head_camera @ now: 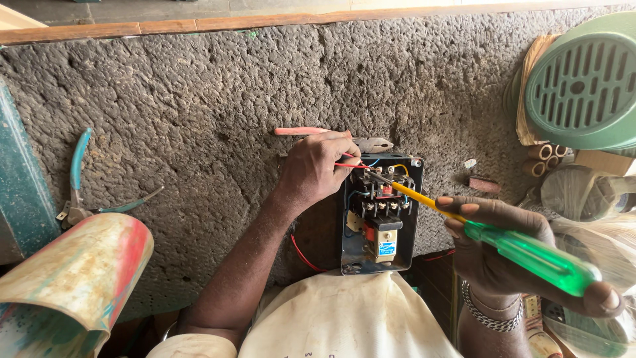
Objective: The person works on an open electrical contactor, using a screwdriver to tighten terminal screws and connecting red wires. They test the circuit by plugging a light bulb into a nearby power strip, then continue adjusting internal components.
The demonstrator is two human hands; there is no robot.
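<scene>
Both my hands at the open starter box, screwdriver on the top terminals.

My right hand (513, 255) is closed round the green handle of the screwdriver (477, 232), whose yellow shank slants up-left so the tip sits on the terminal row at the top of the starter box (379, 213). My left hand (317, 167) has its fingers pinched on a red wire (349, 164) at the box's top-left corner. The box lies open, its near edge just above my pale apron (338, 318). Just behind the box lie red-handled pliers (331, 134); far left of it, teal-handled pliers (83, 182) and a curved painted sheet (73, 278). Right of the box, a green vented cover (583, 83) and cardboard tubes (543, 158) crowd in. Behind and left of the box the rough grey slab (199, 86) lies open up to a wooden strip.
</scene>
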